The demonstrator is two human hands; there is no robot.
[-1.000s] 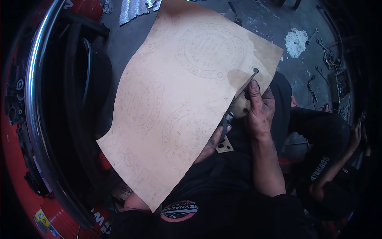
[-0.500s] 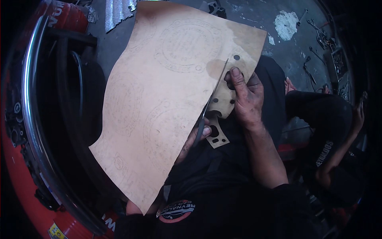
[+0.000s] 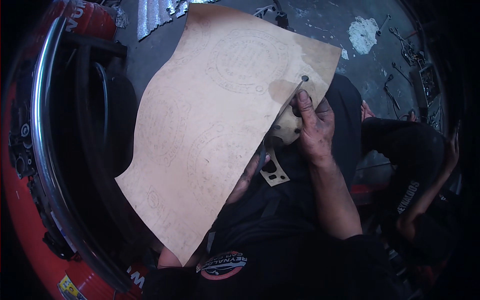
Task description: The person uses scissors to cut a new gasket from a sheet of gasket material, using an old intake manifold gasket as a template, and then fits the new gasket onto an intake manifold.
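A large tan paper sheet [image 3: 200, 125], printed with faint circles, spreads over my lap. My left hand [image 3: 247, 177], partly under it, is closed on the grey handle of scissors [image 3: 264, 152]; their blade lies along the sheet's right edge, tip beside a dark hole. My right hand [image 3: 315, 130] grips that edge, thumb on top, along with a gasket-shaped piece [image 3: 285, 131] with holes, partly hidden behind hand and blade. A smaller holed piece [image 3: 275, 180] lies below on my dark trousers.
At right, a co-worker's leg [image 3: 400, 142] and arm [image 3: 425, 205] are close by. Wrenches [image 3: 392, 92] and loose tools lie on the grey floor [image 3: 320, 20]. A chrome bar [image 3: 42, 100], red drums [image 3: 90, 22] and corrugated silver sheeting [image 3: 150, 20] are at left and back.
The sheet and both hands shifted up-left in the picture, then slightly back right and down. The scissor tip moved away from the hole half a second ago and is now beside it again.
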